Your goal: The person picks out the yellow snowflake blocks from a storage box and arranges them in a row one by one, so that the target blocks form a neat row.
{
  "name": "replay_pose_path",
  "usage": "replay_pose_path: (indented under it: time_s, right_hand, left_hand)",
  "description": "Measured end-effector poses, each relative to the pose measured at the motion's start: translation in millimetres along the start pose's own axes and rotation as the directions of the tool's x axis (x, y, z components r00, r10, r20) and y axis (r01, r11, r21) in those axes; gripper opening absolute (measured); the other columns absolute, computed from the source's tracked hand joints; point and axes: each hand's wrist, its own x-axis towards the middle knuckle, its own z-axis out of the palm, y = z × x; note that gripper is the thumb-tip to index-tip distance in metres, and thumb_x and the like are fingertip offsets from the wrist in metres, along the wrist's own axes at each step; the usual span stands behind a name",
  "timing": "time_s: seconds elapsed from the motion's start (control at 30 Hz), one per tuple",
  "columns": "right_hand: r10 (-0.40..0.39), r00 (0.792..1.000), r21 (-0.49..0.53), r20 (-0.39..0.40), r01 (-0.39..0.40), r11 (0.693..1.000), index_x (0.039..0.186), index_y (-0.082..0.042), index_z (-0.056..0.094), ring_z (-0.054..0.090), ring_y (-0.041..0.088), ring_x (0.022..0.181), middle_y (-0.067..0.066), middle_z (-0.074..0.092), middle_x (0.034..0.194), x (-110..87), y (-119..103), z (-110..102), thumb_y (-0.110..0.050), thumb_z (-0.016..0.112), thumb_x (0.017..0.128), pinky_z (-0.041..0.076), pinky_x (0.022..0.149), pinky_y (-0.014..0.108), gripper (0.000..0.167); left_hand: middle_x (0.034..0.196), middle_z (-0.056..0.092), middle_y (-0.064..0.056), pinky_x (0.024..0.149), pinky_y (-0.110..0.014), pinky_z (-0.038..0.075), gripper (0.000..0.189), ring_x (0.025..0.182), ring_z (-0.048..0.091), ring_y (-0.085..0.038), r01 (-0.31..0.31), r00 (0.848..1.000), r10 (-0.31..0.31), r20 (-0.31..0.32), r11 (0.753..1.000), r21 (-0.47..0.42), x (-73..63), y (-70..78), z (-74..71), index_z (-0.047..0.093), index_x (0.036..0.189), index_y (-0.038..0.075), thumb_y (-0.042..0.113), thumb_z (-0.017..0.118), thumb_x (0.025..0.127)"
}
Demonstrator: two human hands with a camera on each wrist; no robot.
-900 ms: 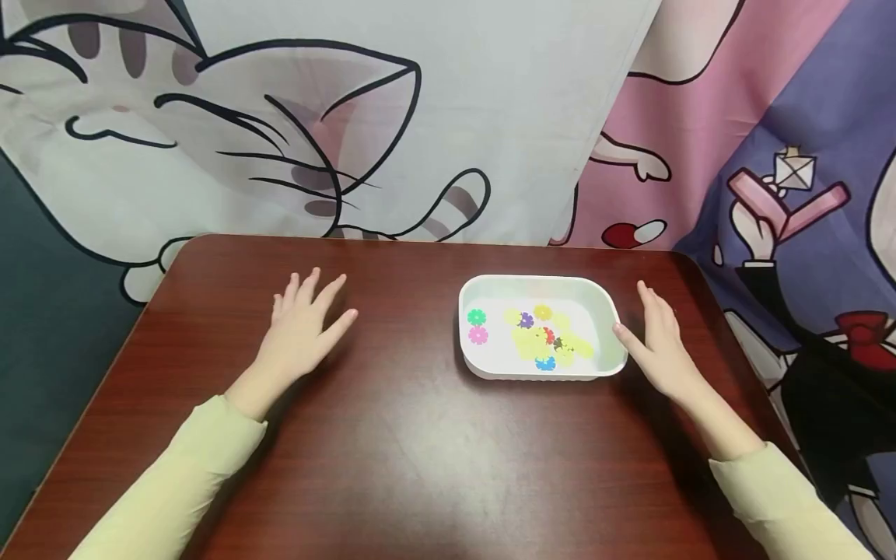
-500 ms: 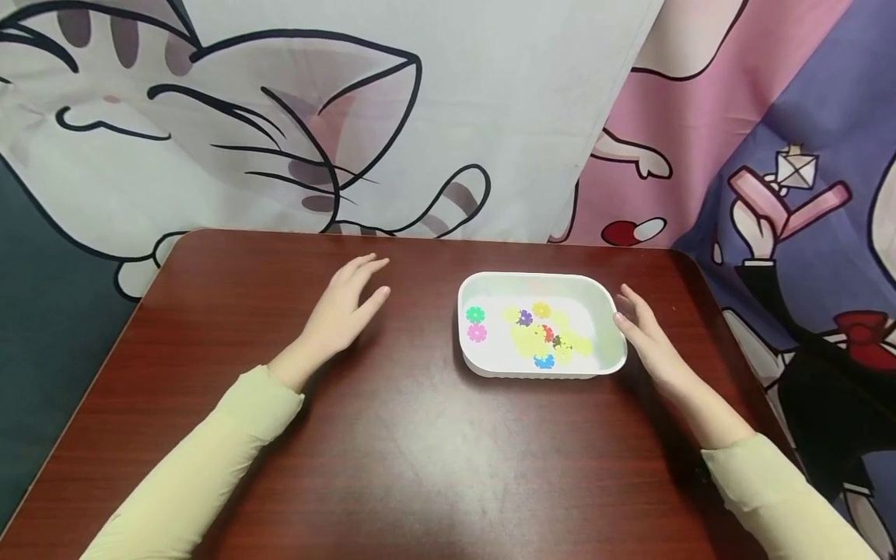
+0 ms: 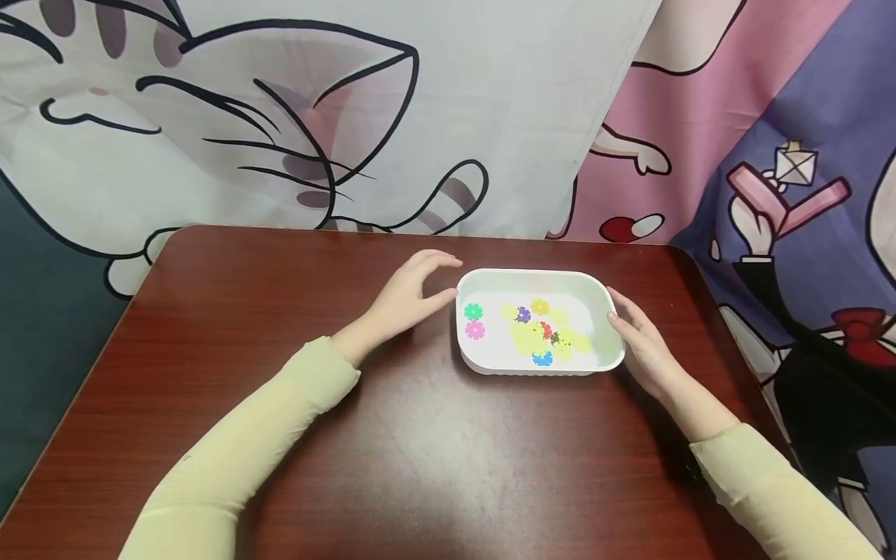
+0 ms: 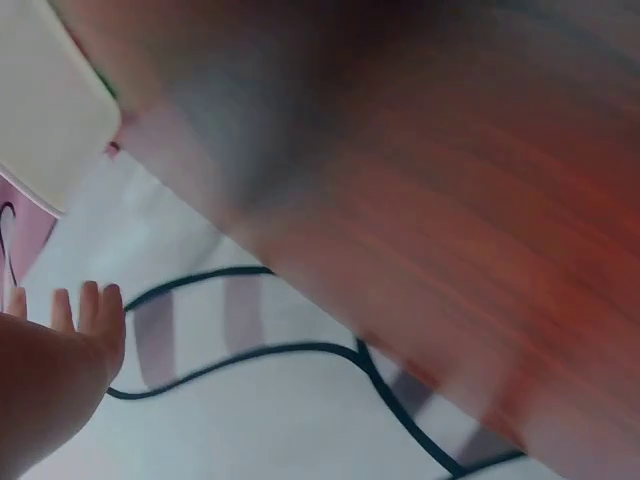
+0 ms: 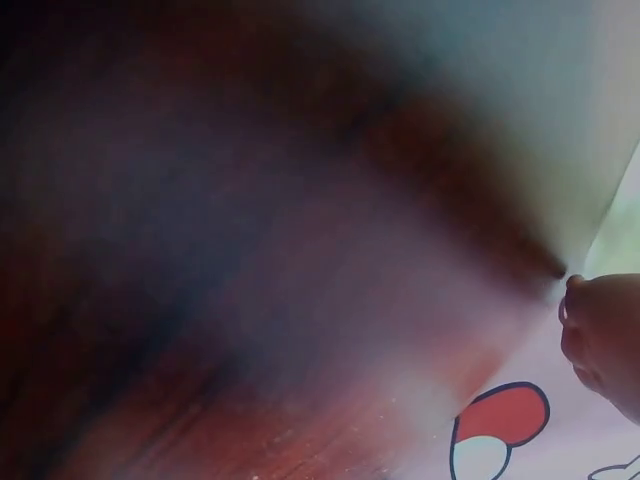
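A white plastic tray [image 3: 497, 365] with rounded corners sits on the brown table, right of centre in the head view. Inside it are flat flower-shaped pieces: a green one [image 3: 473, 311], a pink one [image 3: 475, 330], a blue one [image 3: 542, 358] and several yellow, purple and red ones. My right hand [image 3: 647, 350] holds the tray's right end, thumb over the rim and fingers against the outer side. At the left end, my left hand [image 3: 402, 299] is spread, its thumb tip by the rim; contact is unclear. In the left wrist view the tray [image 4: 50, 110] shows at the upper left.
The brown wooden table [image 3: 294, 272] has rounded far corners. Behind its far edge hangs a white cloth [image 3: 532, 117] with a cat drawing. A pink and purple printed cloth [image 3: 756, 132] hangs at the right. Both wrist views are partly blurred.
My left hand has moved right across the table to the tray's left end. My right hand's fingers have closed in on the right end. The tray has stayed in place.
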Motion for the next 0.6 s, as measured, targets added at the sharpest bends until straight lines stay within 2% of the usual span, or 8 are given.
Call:
replay_pose_path:
  time_s: [0.13, 0.23, 0.33, 0.43, 0.6]
  right_hand:
    - [-0.034, 0.999, 0.095, 0.030, 0.031, 0.995, 0.167, -0.005, 0.020, 0.058, 0.002, 0.125, -0.005, 0.046, 0.152, -0.3, 6, 0, -0.016, 0.046, 0.114, 0.055, 0.097, 0.016, 0.060]
    - [-0.046, 0.998, 0.121, 0.043, 0.041, 0.992, 0.164, -0.005, 0.023, 0.061, 0.002, 0.122, -0.010, 0.054, 0.144, -0.5, 8, -1, -0.013, 0.047, 0.113, 0.055, 0.096, 0.017, 0.057]
    - [-0.052, 0.997, 0.139, 0.056, 0.043, 0.989, 0.163, -0.004, 0.025, 0.062, 0.003, 0.122, -0.010, 0.057, 0.143, -0.4, 9, -3, -0.011, 0.046, 0.113, 0.055, 0.096, 0.018, 0.055]
    - [-0.057, 0.995, 0.174, 0.080, 0.042, 0.984, 0.161, -0.007, 0.029, 0.062, 0.004, 0.124, -0.010, 0.059, 0.144, -0.8, 11, -6, -0.009, 0.045, 0.112, 0.055, 0.098, 0.019, 0.052]
    - [-0.079, 0.988, 0.263, 0.135, 0.042, 0.964, 0.156, -0.015, 0.039, 0.060, 0.004, 0.128, -0.010, 0.058, 0.148, -3.3, 14, -12, -0.002, 0.040, 0.112, 0.054, 0.102, 0.020, 0.046]
  left_hand:
    - [0.141, 0.064, -0.010, 0.118, -0.040, 0.047, 0.041, 0.133, 0.059, -0.026, -0.006, 1.000, 0.007, 0.023, 0.999, -0.049, 13.5, 9.6, 11.5, 0.068, 0.136, 0.007, 0.015, 0.078, 0.097]
    - [0.140, 0.065, -0.009, 0.116, -0.037, 0.050, 0.041, 0.130, 0.061, -0.025, 0.015, 0.999, -0.009, 0.054, 0.994, -0.106, 23.8, 15.5, 18.5, 0.068, 0.135, 0.007, 0.012, 0.079, 0.096]
    - [0.139, 0.065, -0.010, 0.115, -0.036, 0.051, 0.040, 0.129, 0.063, -0.028, 0.044, 0.994, -0.026, 0.107, 0.985, -0.164, 34.1, 18.6, 24.9, 0.068, 0.135, 0.006, 0.011, 0.079, 0.096]
    - [0.136, 0.068, -0.010, 0.113, -0.037, 0.053, 0.037, 0.127, 0.066, -0.030, 0.061, 0.983, -0.025, 0.181, 0.978, -0.197, 43.3, 19.8, 30.8, 0.069, 0.132, 0.005, 0.009, 0.078, 0.096]
    - [0.130, 0.073, -0.016, 0.110, -0.042, 0.056, 0.033, 0.120, 0.070, -0.031, 0.050, 0.956, 0.017, 0.292, 0.974, -0.220, 55.5, 22.6, 39.3, 0.071, 0.127, 0.002, 0.004, 0.078, 0.095]
